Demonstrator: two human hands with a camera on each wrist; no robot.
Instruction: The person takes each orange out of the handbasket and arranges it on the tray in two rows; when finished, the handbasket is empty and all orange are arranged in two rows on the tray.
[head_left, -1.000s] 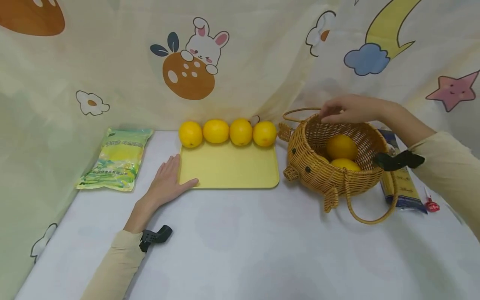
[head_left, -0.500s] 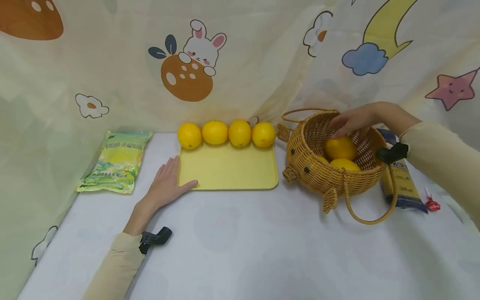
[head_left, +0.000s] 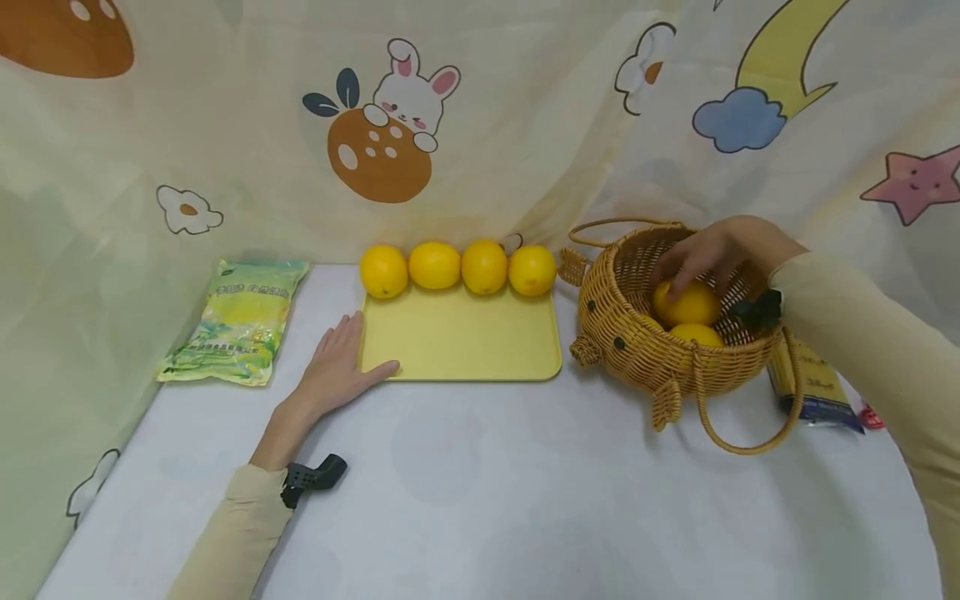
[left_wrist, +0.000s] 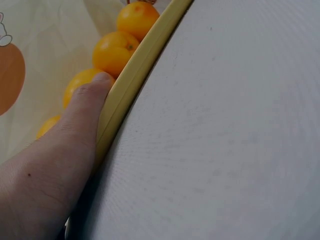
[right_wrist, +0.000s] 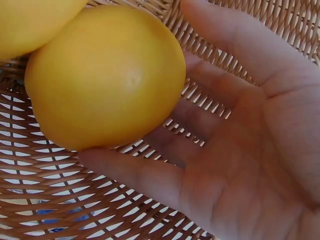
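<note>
My left hand (head_left: 333, 367) lies flat at the left edge of a shallow yellow tray (head_left: 461, 337), its thumb along the front rim. Several yellow-orange oranges (head_left: 435, 265) stand in a row along the tray's back. On the right, my right hand (head_left: 712, 250) reaches into a wicker basket (head_left: 645, 358) with an animal face. Its fingers spread round the side of an orange (right_wrist: 107, 77) in there, while the thumb stands off it in the right wrist view; the palm is apart from the fruit. More oranges (head_left: 696, 335) lie beside that one, partly hidden by the rim.
A green and yellow packet (head_left: 232, 321) lies left of the tray. Behind the basket, a yellow and blue packet (head_left: 813, 383) is partly covered by the right sleeve, with a small red item (head_left: 870, 417) near it. A printed cloth (head_left: 525, 125) hangs along the table's back.
My right hand has come down from above the basket's rim into it, reaching the orange. The left hand stays on the tray's edge.
</note>
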